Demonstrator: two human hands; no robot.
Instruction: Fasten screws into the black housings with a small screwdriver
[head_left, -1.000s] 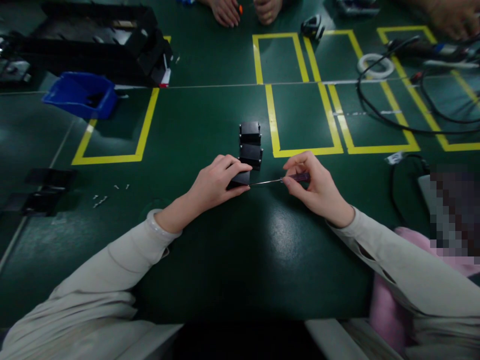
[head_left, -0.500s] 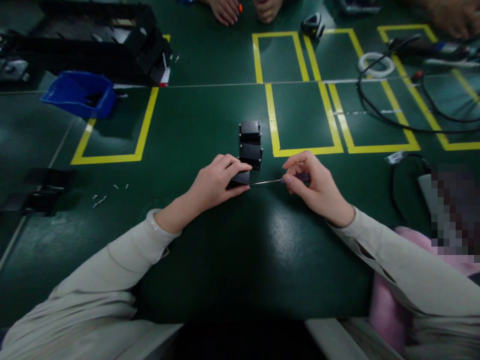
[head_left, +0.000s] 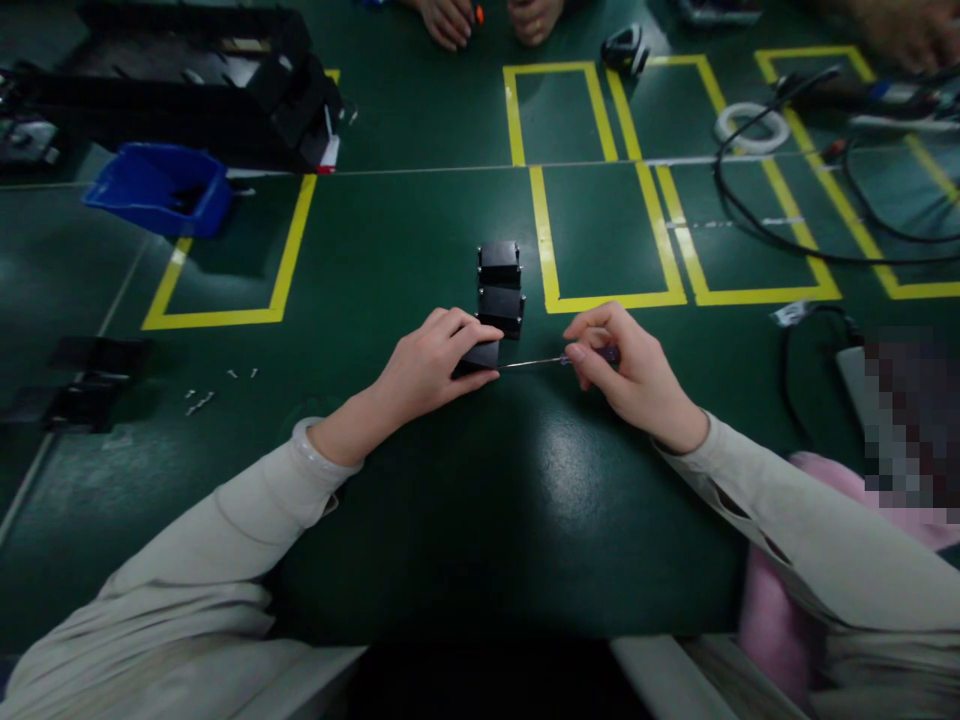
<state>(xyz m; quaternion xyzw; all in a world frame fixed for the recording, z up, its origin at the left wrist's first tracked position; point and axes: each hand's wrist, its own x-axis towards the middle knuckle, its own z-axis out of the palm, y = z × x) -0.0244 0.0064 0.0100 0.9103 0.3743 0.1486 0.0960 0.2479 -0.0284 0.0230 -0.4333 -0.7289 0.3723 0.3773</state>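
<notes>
My left hand (head_left: 431,362) grips a small black block (head_left: 480,357) against the green table, fingers over its far side and thumb along the near side. Between the fingers of my right hand (head_left: 626,365) is the handle of a screwdriver (head_left: 534,363). Its thin metal shaft points left, and the tip meets the right end of the block near my left thumb. Just beyond the held block lie two similar black blocks, a nearer one (head_left: 501,308) and a farther one (head_left: 499,258), with small screws showing at their ends.
Several loose screws (head_left: 201,402) lie to the left, with black parts (head_left: 90,385) farther out. A blue bin (head_left: 161,190) sits before a large black case (head_left: 187,90). Black cable (head_left: 739,205) and a white ring (head_left: 752,130) are at right. Another person's hands (head_left: 491,20) rest opposite.
The screwdriver handle and my right fingers have shifted very slightly. My left hand and the block keep their place.
</notes>
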